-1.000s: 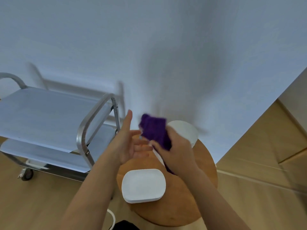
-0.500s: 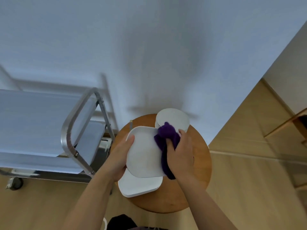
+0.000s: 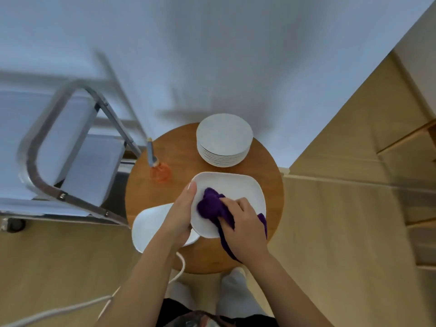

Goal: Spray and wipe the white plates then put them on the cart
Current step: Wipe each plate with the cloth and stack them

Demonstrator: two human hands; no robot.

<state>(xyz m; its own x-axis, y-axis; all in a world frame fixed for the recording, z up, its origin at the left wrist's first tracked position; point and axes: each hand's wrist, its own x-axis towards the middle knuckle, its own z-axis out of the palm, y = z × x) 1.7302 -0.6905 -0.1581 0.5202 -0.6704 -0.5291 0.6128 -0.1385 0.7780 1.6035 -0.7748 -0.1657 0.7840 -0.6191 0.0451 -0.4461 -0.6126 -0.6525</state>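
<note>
1. Setting: I look down on a round wooden side table [image 3: 264, 166] standing against a pale blue-white wall [image 3: 212, 55], on a light wood-plank floor [image 3: 330, 232]. A metal-framed cart with pale shelves [image 3: 70, 147] stands just to the left of the table; I see no plates on the part of it in view.
2. Left hand [image 3: 179, 213]: fingers curled under, thumb lying over the rim of a white rounded-square ceramic plate [image 3: 236, 187], gripping its left edge and holding it above the table.
3. Right hand [image 3: 243, 227]: fingers closed around a bunched purple cloth [image 3: 212, 206], pressing it onto the plate's face near the left centre.
4. Step in hand, as I judge it: wiping. To do it well I would keep the left grip firm at the rim, sweep the cloth over the full face out to the far corners and rim, and keep the plate level so it cannot slip.
5. Count, rounded-square white plates: two. One is held; a second [image 3: 151, 223] lies on the table's near-left edge, partly under the left forearm.
6. Count, round white plates: one stack [image 3: 224, 138] at the table's far side; roughly ten rims show, exact number uncertain.
7. Count, spray bottles: one, orange-tinted clear with a metal top [image 3: 160, 172], upright left of the held plate.
8. Count, cloths: one.
9. Count, carts: one.
</note>
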